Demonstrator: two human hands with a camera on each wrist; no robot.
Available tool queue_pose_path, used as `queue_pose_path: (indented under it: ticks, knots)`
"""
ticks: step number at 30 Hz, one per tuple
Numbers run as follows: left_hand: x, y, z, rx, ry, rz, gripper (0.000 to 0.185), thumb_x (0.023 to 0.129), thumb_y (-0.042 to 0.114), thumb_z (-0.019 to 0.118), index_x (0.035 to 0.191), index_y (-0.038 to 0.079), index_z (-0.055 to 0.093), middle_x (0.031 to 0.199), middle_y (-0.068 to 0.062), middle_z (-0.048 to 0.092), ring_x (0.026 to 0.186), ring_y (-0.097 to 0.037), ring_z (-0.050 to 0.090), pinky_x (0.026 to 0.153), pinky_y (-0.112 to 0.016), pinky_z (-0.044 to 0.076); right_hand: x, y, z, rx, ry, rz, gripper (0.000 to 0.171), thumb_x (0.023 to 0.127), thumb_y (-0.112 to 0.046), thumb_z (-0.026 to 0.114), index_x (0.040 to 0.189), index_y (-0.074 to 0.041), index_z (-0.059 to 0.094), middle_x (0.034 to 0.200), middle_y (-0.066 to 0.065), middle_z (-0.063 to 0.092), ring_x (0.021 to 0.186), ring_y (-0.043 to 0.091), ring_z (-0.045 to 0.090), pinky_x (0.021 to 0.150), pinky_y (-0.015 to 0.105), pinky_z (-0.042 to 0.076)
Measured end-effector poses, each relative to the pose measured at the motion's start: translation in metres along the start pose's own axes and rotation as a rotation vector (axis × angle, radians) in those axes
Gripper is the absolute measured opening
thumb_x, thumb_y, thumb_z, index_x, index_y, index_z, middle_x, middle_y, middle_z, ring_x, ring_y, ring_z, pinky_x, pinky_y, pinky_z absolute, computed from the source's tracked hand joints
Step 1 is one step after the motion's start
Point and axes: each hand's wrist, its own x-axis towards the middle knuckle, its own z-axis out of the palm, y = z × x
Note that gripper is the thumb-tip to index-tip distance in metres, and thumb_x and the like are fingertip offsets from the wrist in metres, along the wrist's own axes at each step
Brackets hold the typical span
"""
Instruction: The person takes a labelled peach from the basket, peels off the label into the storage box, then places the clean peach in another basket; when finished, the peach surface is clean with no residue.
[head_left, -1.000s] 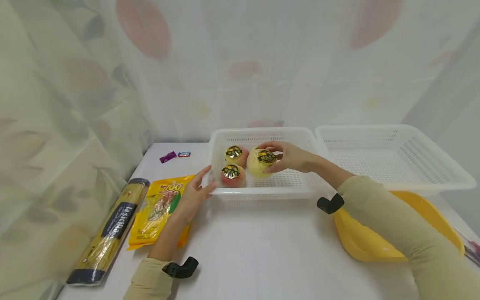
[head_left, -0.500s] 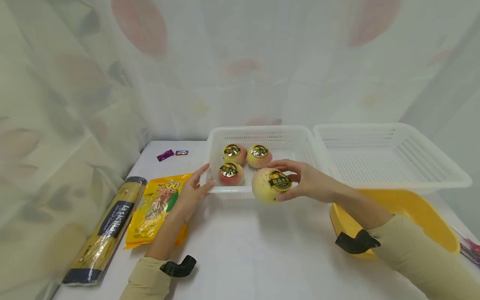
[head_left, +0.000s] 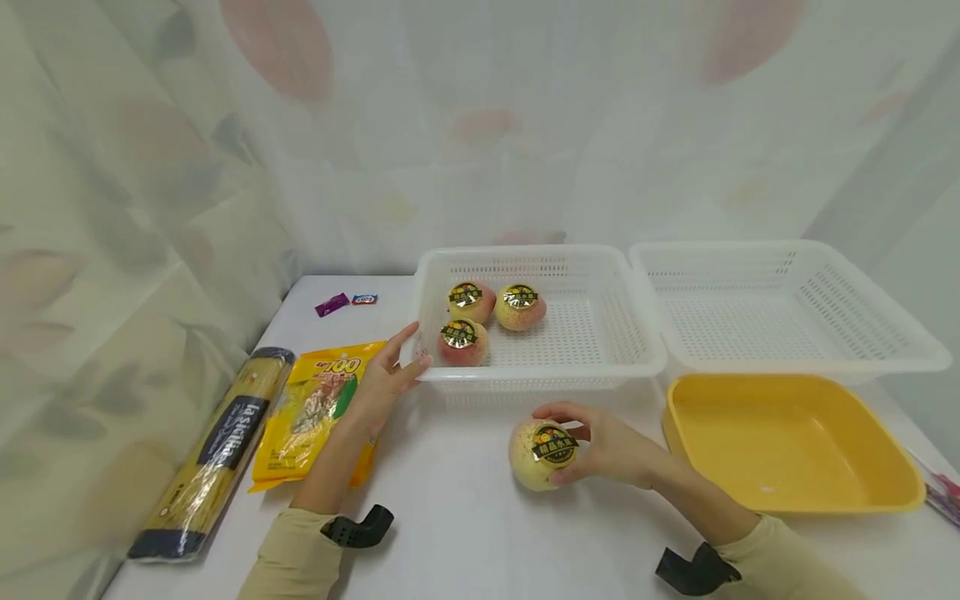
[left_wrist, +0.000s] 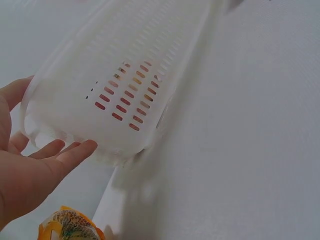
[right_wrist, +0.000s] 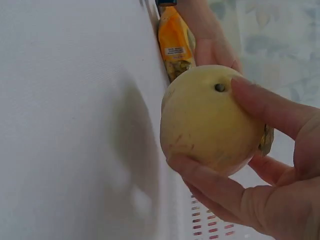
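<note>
My right hand grips a pale yellow peach with a gold and black sticker, low over the white table in front of the left basket. The right wrist view shows fingers and thumb curled round the peach. Three more stickered peaches lie in the left white basket. My left hand rests with straight fingers against that basket's near left corner; in the left wrist view its fingertips touch the basket wall.
A second white basket stands at the back right, with a yellow tub in front of it. A yellow snack bag and a spaghetti pack lie at the left. Two small wrappers lie further back.
My right hand lifted the yellow peach out of the left basket and brought it toward me, down to the table in front. The left hand stayed at the basket corner.
</note>
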Motion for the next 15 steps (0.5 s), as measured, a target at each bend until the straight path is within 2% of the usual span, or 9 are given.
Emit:
queue_pose_path:
  ticks: [6, 10, 12, 15]
  knots:
    - [0.0, 0.002, 0.001, 0.004, 0.005, -0.007, 0.065, 0.095, 0.019, 0.061, 0.151, 0.022, 0.028, 0.159, 0.001, 0.005, 0.136, -0.029, 0.03, 0.099, -0.039, 0.043, 0.003, 0.012, 0.003, -0.018, 0.021, 0.006, 0.073, 0.068, -0.012, 0.086, 0.132, -0.005, 0.052, 0.13, 0.008, 0.053, 0.12, 0.033, 0.045, 0.101, 0.048, 0.039]
    - [0.0, 0.005, -0.003, 0.078, 0.02, -0.008, 0.066, 0.094, 0.022, 0.062, 0.151, 0.024, 0.028, 0.158, -0.002, 0.012, 0.135, -0.029, 0.032, 0.102, -0.043, 0.04, 0.002, 0.012, 0.004, -0.017, 0.026, 0.011, 0.073, 0.068, -0.011, 0.086, 0.132, -0.005, 0.051, 0.131, 0.008, 0.053, 0.121, 0.035, 0.044, 0.102, 0.051, 0.037]
    - [-0.001, 0.008, -0.008, 0.129, 0.044, 0.003, 0.067, 0.094, 0.026, 0.062, 0.151, 0.025, 0.028, 0.157, -0.002, 0.017, 0.135, -0.027, 0.032, 0.104, -0.044, 0.037, 0.002, 0.012, 0.004, -0.017, 0.023, -0.001, 0.073, 0.068, -0.011, 0.086, 0.132, -0.004, 0.051, 0.13, 0.009, 0.053, 0.122, 0.036, 0.044, 0.103, 0.052, 0.036]
    - [-0.005, 0.017, -0.015, 0.201, 0.115, 0.068, 0.068, 0.093, 0.03, 0.063, 0.151, 0.026, 0.028, 0.155, 0.0, 0.023, 0.137, -0.023, 0.03, 0.107, -0.043, 0.033, 0.002, 0.012, 0.004, -0.02, 0.016, -0.007, 0.073, 0.069, -0.011, 0.086, 0.133, -0.004, 0.05, 0.131, 0.01, 0.053, 0.122, 0.037, 0.043, 0.103, 0.052, 0.036]
